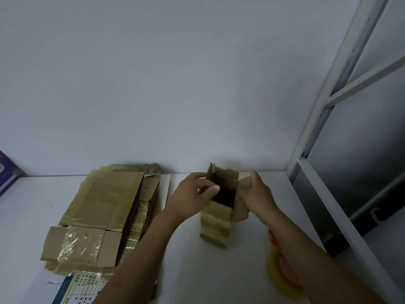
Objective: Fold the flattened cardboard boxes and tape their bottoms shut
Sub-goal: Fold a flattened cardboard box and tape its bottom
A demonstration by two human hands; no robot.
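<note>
At the far left edge a dark blue object [7, 172] leans against the wall, only partly in view. Right of it, on the white bench [26, 216], lies a stack of flattened boxes [98, 207], brown with shiny clear tape across the top one. The stack reaches back almost to the wall. A printed sheet [81, 288] shows from under its near edge.

The left hand [192, 194] comes in from the near side. Its fingers are curled at the upper left edge of the cardboard box [217, 222], with the thumb at the rim of the dark opening. It seems to pinch that wall, though the grip is blurred.

The box stands upright on the bench, right of the stack and near the wall, with its top open and flaps raised. The right hand [256, 196] holds the box's right flap, which is bent outward, with the fingers wrapped over the flap's top.

Under the right forearm, nearer the viewer, an orange and yellow tape roll [279, 275] rests on the bench. Farthest right stands a pale metal shelf frame [324, 119].
</note>
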